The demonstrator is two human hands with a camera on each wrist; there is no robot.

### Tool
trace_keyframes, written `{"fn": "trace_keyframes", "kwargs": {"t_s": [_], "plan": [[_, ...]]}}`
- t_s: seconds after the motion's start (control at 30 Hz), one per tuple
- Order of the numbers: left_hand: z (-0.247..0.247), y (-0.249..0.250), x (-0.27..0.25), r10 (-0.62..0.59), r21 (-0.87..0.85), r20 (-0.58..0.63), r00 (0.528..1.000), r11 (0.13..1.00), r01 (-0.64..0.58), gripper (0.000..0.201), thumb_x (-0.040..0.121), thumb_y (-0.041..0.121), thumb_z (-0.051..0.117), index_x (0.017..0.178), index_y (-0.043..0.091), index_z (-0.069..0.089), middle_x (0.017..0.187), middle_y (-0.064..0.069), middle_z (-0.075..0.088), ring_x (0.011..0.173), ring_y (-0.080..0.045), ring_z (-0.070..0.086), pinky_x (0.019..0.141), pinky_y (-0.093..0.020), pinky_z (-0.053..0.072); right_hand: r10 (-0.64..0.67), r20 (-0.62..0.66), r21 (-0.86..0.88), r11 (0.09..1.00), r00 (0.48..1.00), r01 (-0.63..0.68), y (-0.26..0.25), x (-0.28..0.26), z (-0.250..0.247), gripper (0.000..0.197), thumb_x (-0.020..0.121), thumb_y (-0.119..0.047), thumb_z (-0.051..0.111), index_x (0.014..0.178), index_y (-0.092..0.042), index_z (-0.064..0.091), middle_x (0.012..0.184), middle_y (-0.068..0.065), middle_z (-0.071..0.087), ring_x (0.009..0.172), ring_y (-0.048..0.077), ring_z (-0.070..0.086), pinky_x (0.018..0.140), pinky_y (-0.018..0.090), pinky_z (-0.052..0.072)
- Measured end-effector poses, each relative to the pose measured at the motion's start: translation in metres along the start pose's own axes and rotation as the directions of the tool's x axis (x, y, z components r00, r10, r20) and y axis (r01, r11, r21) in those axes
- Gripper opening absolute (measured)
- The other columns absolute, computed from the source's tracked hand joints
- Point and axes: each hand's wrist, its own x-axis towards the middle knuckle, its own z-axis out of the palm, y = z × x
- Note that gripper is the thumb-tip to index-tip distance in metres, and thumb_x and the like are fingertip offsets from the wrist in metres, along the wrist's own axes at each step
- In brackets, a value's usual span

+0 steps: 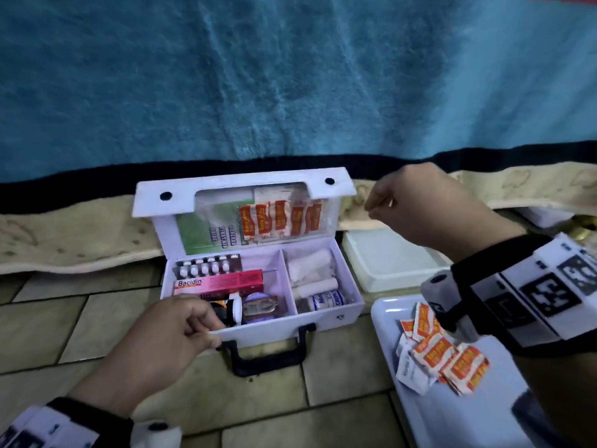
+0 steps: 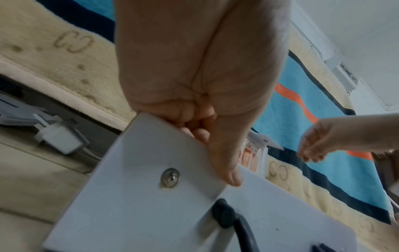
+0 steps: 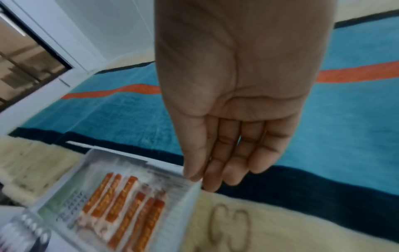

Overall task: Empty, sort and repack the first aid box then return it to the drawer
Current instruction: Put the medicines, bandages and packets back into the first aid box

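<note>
First aid box (image 1: 290,328): stood open on the tiled floor (image 1: 97,318), between the two hands, with its black handle (image 1: 268,357) toward the person.
Lid (image 1: 232,189): stood upright at the far side of the box; its right corner lay just beside the right fingertips.
Left hand (image 1: 164,331): gripped the near front rim of the box at its left end, thumb on the outer face, fingers curled over the edge into the left compartment.
Right hand (image 1: 429,205): hovered beyond the lid's right edge, fingers loosely extended and close together, holding nothing; whether a fingertip touched the lid corner could not be told.
Left compartment: held a pink Bacidin carton (image 1: 219,282) and a blister strip (image 1: 206,265), both beyond the left fingers.
Right compartment: held rolled bandages (image 1: 313,273), between the hands.
Lid pocket: held a row of orange sachets (image 1: 281,218), just left of the right hand.
White tray (image 1: 397,308): lay under the right wrist, carrying loose orange sachets (image 1: 442,357).
Clear container (image 1: 387,253): sat beside the box's right wall, below the right hand.
Open room: bare tile lay near the left forearm; blue blanket (image 1: 290,76) spread beyond both hands.
</note>
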Motion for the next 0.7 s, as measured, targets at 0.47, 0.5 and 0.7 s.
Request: {"fn": "trace_keyframes", "kwargs": {"t_s": [0.47, 0.5, 0.7], "plan": [[0.004, -0.004, 0.004, 0.013, 0.069, -0.008, 1.000, 0.998, -0.012, 0.035, 0.065, -0.005, 0.079, 0.053, 0.027, 0.070, 0.064, 0.012, 0.066, 0.050, -0.003, 0.052, 0.043, -0.010, 0.035, 0.303, 0.506, -0.136, 0.952, 0.807, -0.273, 0.081, -0.119, 0.071, 0.011, 0.075, -0.038, 0.068, 0.074, -0.027, 0.065, 0.073, -0.007, 0.065, 0.074, 0.010, 0.061, 0.061, 0.018, 0.041], [0.004, -0.004, 0.004, 0.014, 0.065, -0.004, 1.000, 0.998, -0.013, 0.036, 0.065, -0.005, 0.078, 0.055, 0.028, 0.071, 0.063, 0.012, 0.066, 0.049, -0.002, 0.051, 0.043, -0.010, 0.034, 0.303, 0.497, -0.152, 0.953, 0.813, -0.262, 0.081, -0.120, 0.074, 0.011, 0.072, -0.035, 0.069, 0.077, -0.026, 0.066, 0.075, -0.007, 0.067, 0.075, 0.012, 0.062, 0.065, 0.021, 0.047], [0.004, -0.003, 0.002, 0.013, 0.061, -0.021, 1.000, 0.998, -0.011, 0.038, 0.065, -0.004, 0.079, 0.053, 0.031, 0.070, 0.060, 0.010, 0.066, 0.048, -0.001, 0.051, 0.042, -0.010, 0.033, 0.299, 0.479, -0.223, 0.951, 0.825, -0.216, 0.081, -0.119, 0.077, 0.022, 0.074, -0.032, 0.071, 0.090, -0.017, 0.069, 0.088, 0.001, 0.070, 0.082, 0.017, 0.065, 0.076, 0.029, 0.054]]}}
